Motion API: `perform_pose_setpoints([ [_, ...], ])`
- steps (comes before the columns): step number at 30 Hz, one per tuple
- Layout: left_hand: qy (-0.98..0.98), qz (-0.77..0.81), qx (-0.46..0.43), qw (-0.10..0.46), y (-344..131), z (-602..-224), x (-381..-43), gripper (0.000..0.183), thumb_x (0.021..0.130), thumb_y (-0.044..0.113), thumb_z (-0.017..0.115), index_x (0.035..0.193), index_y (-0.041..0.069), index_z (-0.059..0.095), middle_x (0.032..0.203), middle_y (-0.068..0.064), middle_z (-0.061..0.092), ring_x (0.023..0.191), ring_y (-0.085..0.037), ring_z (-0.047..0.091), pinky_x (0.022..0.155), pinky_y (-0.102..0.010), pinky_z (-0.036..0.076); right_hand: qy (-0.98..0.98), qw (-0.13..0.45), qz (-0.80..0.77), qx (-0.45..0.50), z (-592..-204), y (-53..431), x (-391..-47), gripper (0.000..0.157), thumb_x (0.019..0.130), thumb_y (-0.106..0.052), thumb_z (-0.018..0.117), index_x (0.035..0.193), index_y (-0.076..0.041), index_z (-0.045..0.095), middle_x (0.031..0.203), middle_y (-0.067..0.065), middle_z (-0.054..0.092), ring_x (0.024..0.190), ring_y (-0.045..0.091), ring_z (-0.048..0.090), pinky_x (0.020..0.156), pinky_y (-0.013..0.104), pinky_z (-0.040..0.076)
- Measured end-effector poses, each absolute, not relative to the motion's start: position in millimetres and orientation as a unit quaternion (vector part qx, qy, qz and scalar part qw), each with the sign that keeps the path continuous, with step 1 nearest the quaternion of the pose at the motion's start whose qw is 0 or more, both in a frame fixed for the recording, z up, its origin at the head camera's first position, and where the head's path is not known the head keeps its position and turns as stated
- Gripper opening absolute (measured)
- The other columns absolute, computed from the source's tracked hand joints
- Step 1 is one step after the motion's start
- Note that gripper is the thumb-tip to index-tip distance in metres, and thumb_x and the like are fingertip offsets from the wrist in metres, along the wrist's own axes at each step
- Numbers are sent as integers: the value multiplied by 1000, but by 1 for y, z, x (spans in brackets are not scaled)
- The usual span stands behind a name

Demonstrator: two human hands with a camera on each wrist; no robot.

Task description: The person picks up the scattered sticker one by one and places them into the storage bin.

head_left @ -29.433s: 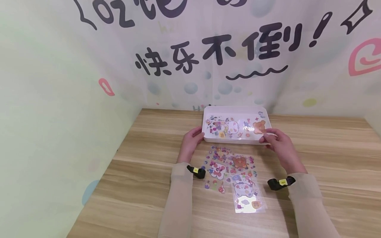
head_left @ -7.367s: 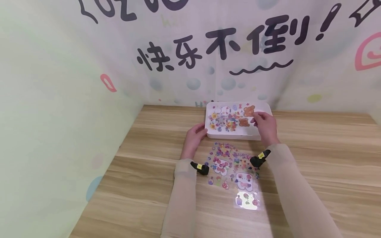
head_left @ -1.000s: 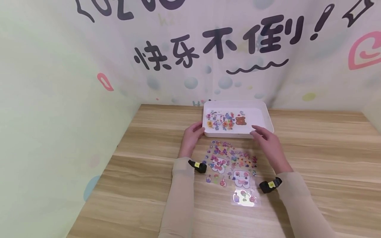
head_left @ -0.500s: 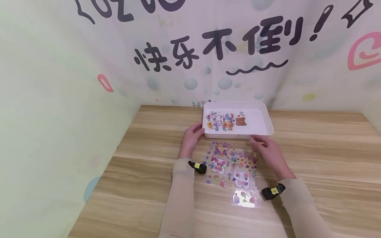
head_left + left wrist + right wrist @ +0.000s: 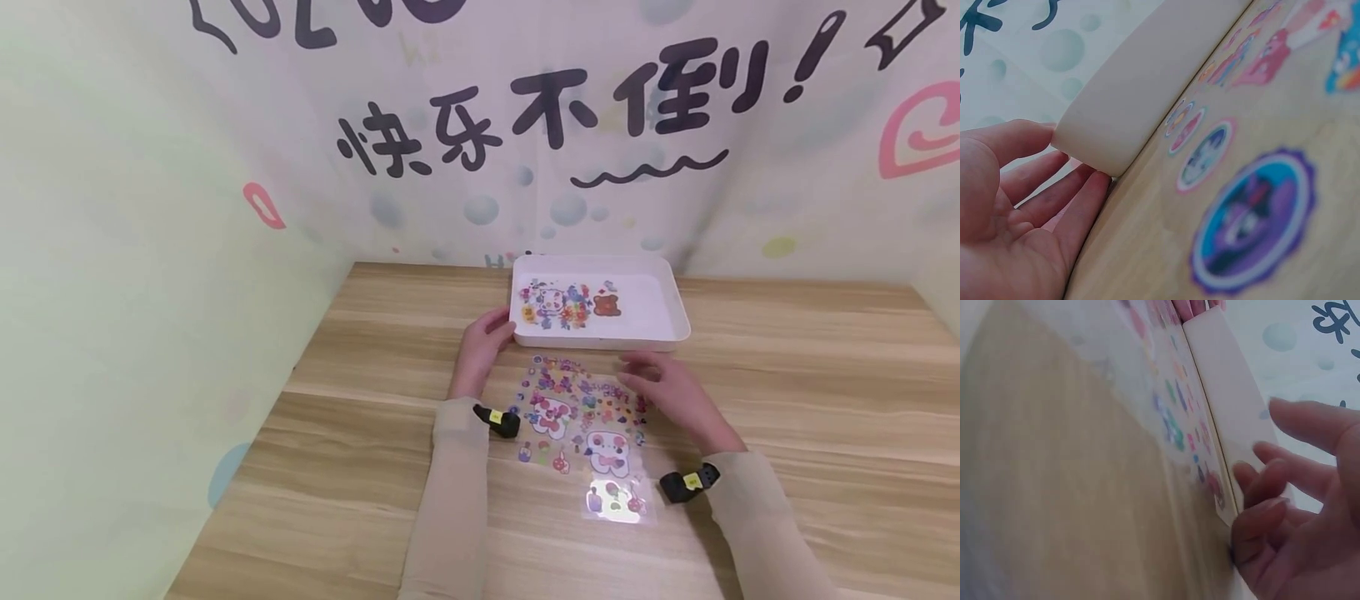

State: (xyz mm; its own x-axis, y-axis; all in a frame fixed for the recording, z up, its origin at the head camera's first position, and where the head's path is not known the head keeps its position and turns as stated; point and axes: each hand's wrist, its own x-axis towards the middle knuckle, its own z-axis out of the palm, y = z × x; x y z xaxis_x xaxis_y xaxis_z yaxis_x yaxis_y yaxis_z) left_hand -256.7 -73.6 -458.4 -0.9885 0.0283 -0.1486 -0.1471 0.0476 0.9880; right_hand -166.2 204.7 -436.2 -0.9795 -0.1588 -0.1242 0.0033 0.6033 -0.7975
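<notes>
The white tray (image 5: 667, 333) stands on the table against the wall, with colourful stickers (image 5: 577, 304) and a brown bear sticker (image 5: 607, 306) in its left and middle part. My left hand (image 5: 480, 350) holds the tray's near left corner, thumb at the rim and fingertips low on the side in the left wrist view. My right hand (image 5: 667, 392) holds nothing, its fingers loosely bent in the right wrist view. It hovers by the upper right end of the right clear sticker sheet (image 5: 608, 454). A left sticker sheet (image 5: 551, 418) lies beside that one, partly overlapping it.
The wood-grain table (image 5: 360, 500) spreads on both sides of the sheets. Behind the tray rises a printed wall cloth (image 5: 555, 217) with large dark characters. A pale side wall (image 5: 150, 333) borders the table's left edge. Black wrist cameras sit at both cuffs.
My right hand has drawn back from the tray's front rim toward the sheets. The upper brown bear it held over the tray several seconds ago is gone from there. My left hand stays put.
</notes>
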Motion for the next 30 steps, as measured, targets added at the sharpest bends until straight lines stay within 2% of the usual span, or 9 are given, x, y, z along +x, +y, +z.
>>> perform_pose_setpoints([
  [4, 722, 687, -44, 61, -74, -458, -257, 39, 86, 23, 58, 125, 20, 52, 122, 3, 52, 106, -8, 51, 86, -22, 46, 914, 83, -390, -77, -435, 203, -167, 50, 84, -41, 58, 124, -11, 50, 117, 12, 53, 106, 30, 49, 85, 48, 43],
  [9, 721, 689, -45, 59, -74, -457, -258, 37, 86, 22, 59, 123, 21, 53, 122, 2, 52, 105, -9, 52, 86, -23, 46, 941, 77, -312, -108, -431, 199, -166, 48, 81, -33, 63, 120, -7, 54, 112, 15, 52, 100, 30, 48, 80, 48, 45],
  [11, 720, 690, -44, 59, -74, -457, -257, 37, 86, 22, 59, 122, 21, 53, 122, 2, 53, 105, -9, 52, 86, -24, 46, 946, 84, -292, -111, -430, 198, -165, 52, 78, -34, 66, 121, -7, 53, 113, 17, 49, 98, 30, 48, 76, 46, 46],
  [17, 716, 694, -42, 58, -73, -455, -257, 38, 85, 22, 60, 122, 20, 53, 120, 3, 53, 106, -10, 52, 86, -24, 46, 950, 127, -259, -117, -426, 193, -160, 81, 67, -49, 71, 131, -8, 43, 118, 19, 35, 92, 29, 48, 70, 41, 47],
  [19, 714, 697, -40, 56, -73, -455, -257, 38, 86, 21, 60, 123, 18, 53, 120, 2, 54, 106, -10, 52, 86, -23, 46, 951, 130, -250, -125, -425, 192, -158, 84, 65, -49, 73, 131, -8, 42, 118, 19, 34, 87, 27, 48, 68, 38, 47],
  [22, 713, 698, -39, 53, -73, -455, -257, 37, 86, 20, 59, 123, 16, 53, 119, 2, 54, 105, -9, 52, 85, -22, 47, 952, 126, -243, -137, -424, 192, -157, 82, 65, -44, 75, 131, -9, 42, 116, 18, 35, 82, 24, 49, 64, 36, 47],
  [30, 717, 694, -34, 53, -72, -456, -255, 37, 86, 22, 59, 123, 17, 53, 117, 5, 54, 104, -8, 52, 85, -22, 47, 948, 131, -262, -125, -426, 194, -157, 60, 73, -31, 73, 123, -12, 47, 110, 14, 36, 79, 22, 47, 61, 30, 44],
])
